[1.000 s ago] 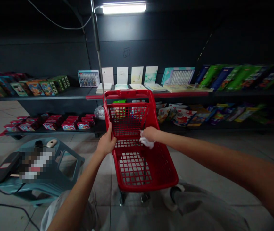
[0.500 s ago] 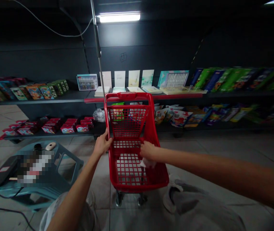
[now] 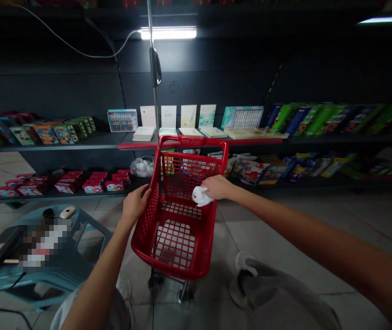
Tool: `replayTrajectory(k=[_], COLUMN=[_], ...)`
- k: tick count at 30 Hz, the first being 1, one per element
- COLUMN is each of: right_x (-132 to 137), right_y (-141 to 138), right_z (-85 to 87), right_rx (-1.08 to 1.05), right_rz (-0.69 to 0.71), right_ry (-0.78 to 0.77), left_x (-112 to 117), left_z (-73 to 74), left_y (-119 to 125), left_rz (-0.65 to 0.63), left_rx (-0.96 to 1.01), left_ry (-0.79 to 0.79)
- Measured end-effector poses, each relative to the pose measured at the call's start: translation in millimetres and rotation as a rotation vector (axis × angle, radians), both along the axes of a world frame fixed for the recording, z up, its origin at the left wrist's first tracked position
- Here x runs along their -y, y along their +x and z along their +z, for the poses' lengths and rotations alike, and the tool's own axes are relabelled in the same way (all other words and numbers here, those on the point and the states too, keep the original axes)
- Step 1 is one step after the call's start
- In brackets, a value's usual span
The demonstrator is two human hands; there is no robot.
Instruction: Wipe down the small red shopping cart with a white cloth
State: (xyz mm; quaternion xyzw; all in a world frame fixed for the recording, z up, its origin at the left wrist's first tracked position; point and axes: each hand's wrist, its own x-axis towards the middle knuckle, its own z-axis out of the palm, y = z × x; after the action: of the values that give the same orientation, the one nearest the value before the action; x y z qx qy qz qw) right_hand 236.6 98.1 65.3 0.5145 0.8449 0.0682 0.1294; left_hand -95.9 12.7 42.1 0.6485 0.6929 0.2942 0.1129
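A small red plastic shopping cart (image 3: 168, 256) stands on the tiled floor in front of me, tilted toward its left. My left hand (image 3: 134, 205) grips the cart's left rim, fingers curled over it. My right hand (image 3: 217, 186) is closed on a crumpled white cloth (image 3: 201, 196), held against the upper right side of the basket near the mesh back wall. The basket holds nothing else that I can see. My knees in grey trousers show at the bottom.
Dark shelves (image 3: 79, 145) along the back wall carry boxed toys, notebooks and colourful packs. A metal pole (image 3: 154, 91) rises behind the cart. A blue plastic stool (image 3: 79, 256) with a laptop and mouse stands at my left, with a cable on the floor.
The cart has swung and tilted to the left. My right hand with the cloth rose from the basket floor to the upper right side. My left hand stayed on the left rim.
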Motion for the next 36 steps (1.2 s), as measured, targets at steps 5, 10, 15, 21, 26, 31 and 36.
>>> replayTrajectory(k=[5, 10, 15, 21, 26, 31, 36], right_x=[18.9, 36.7, 47.3, 50.4, 57.6, 71.7, 71.6], right_y=[-12.1, -27.6, -34.7, -25.6, -15.8, -16.7, -0.8], right_z=[-0.2, -0.2, -4.0, -14.6, -14.0, -16.4, -39.6], right_rx=[-0.063, -0.126, -0.251, -0.337, -0.406, -0.485, -0.828], right_rz=[-0.023, -0.062, -0.016, 0.051, 0.131, 0.108, 0.133], right_ry=[0.061, 0.142, 0.254, 0.305, 0.284, 0.301, 0.451], left_x=[45.1, 88.3, 107.5, 102.7, 90.8, 79.0, 68.5], left_z=[18.0, 21.4, 6.3, -11.6, -18.7, -19.5, -24.9], left_y=[32.3, 80.6, 101.5, 99.0, 86.4, 69.6, 62.4], left_rz=[-0.090, -0.403, -0.477, -0.362, -0.385, -0.491, -0.403], left_rx=[-0.032, -0.130, -0.326, -0.428, -0.416, -0.368, -0.399], left_ry=[0.094, -0.072, -0.352, -0.336, -0.274, -0.262, -0.172])
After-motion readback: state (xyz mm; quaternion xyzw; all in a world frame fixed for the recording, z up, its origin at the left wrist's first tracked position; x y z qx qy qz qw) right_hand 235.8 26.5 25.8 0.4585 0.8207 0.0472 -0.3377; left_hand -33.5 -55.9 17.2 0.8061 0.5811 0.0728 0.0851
